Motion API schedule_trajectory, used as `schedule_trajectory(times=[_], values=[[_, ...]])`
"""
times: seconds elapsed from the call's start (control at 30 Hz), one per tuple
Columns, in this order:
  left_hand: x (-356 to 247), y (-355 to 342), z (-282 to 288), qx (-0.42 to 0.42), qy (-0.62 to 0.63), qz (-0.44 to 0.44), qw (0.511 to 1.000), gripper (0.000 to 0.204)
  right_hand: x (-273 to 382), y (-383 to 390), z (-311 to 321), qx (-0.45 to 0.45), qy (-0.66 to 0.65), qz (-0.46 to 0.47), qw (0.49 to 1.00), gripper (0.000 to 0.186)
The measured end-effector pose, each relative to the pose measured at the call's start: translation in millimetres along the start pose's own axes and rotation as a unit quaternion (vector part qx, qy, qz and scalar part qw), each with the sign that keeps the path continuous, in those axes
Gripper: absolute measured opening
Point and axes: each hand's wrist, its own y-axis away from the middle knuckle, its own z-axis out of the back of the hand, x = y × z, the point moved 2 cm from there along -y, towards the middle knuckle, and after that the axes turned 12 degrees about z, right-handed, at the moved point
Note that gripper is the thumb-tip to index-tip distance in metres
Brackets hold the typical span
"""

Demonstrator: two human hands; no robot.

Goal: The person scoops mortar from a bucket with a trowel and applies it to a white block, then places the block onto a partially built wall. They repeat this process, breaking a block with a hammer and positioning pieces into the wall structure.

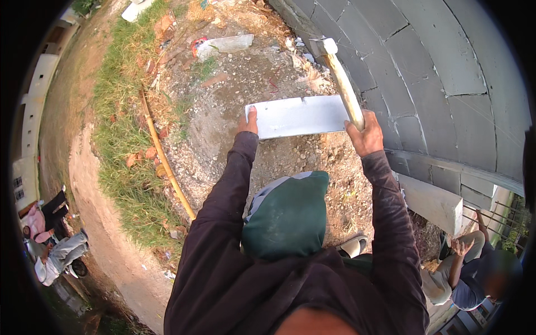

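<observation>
My left hand (248,121) grips the left end of a flat pale grey block (298,115), held up in front of me over gravelly ground. My right hand (365,135) is closed around the wooden handle of a hammer-like tool (341,78), whose grey head points up and away near the block wall. The handle crosses the right end of the block. Both arms wear dark maroon sleeves. A green and grey hood (287,215) sits below my arms.
A grey block wall (441,72) curves along the right. A yellow hose (164,159) runs along the grass edge at left. Rubble and a plastic bag (223,44) lie ahead. A seated person (469,268) is at lower right; other people (53,240) at far left.
</observation>
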Motion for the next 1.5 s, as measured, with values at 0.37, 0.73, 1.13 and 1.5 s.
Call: schedule_trajectory(times=[0.37, 0.73, 1.13, 1.5], values=[[-58, -1, 1, 0.068, -0.384, -0.290, 0.874, 0.116, 23, 84, -47, 0.070, -0.141, -0.213, 0.964, 0.040], [-90, 46, 5, 0.090, -0.616, -0.283, 0.729, 0.115, 121, -2, 69, -0.179, -0.245, 0.022, 0.953, 0.026], [-96, 44, 7, 0.082, -0.606, -0.289, 0.737, 0.113, 120, 0, 57, -0.090, -0.191, -0.062, 0.976, 0.030], [-94, 46, 4, 0.095, -0.601, -0.274, 0.745, 0.113, 94, 54, 19, 0.030, -0.104, -0.125, 0.986, 0.029]])
